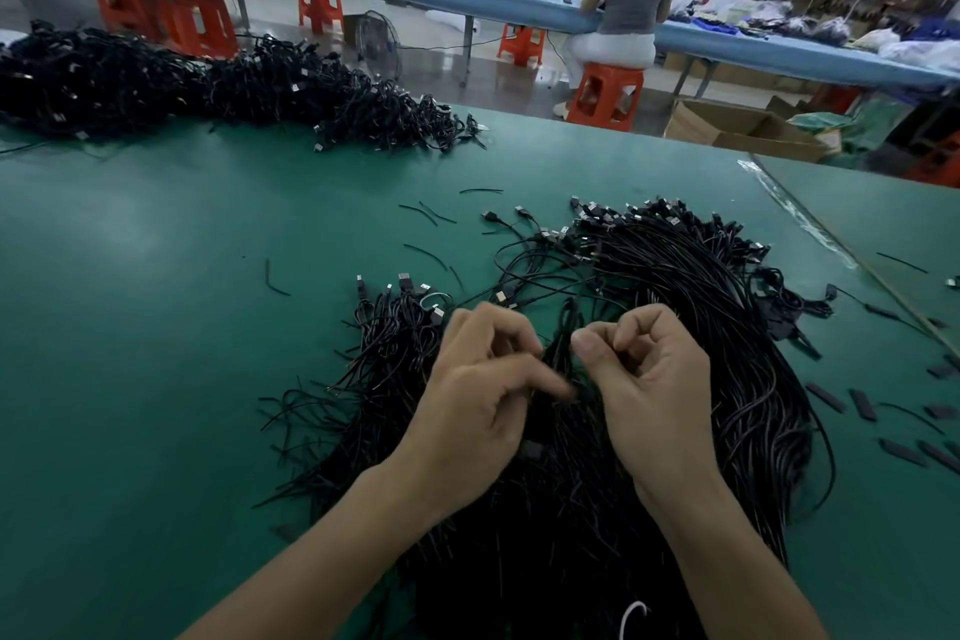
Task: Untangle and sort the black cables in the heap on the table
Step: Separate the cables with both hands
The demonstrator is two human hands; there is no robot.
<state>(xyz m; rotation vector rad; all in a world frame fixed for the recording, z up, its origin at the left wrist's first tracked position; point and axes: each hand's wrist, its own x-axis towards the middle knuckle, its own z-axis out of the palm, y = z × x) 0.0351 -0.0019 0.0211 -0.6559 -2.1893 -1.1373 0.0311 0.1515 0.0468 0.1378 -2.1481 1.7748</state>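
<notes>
A heap of black cables [691, 327] with USB plugs spreads over the near middle and right of the green table [156, 276]. My left hand [478, 400] and my right hand [649, 379] hover over its middle, close together. Between them rises a thin bunch of black cables [563, 343]; both hands pinch it with curled fingers, the left from the left side, the right from the right. A smaller tangle of cables [395, 327] lies just left of my left hand.
A second large heap of black cables [208, 88] lies at the table's far left. Short black offcuts [862, 405] are scattered at the right and middle. Beyond the far edge stand orange stools, a cardboard box [737, 127] and a seated person [623, 5].
</notes>
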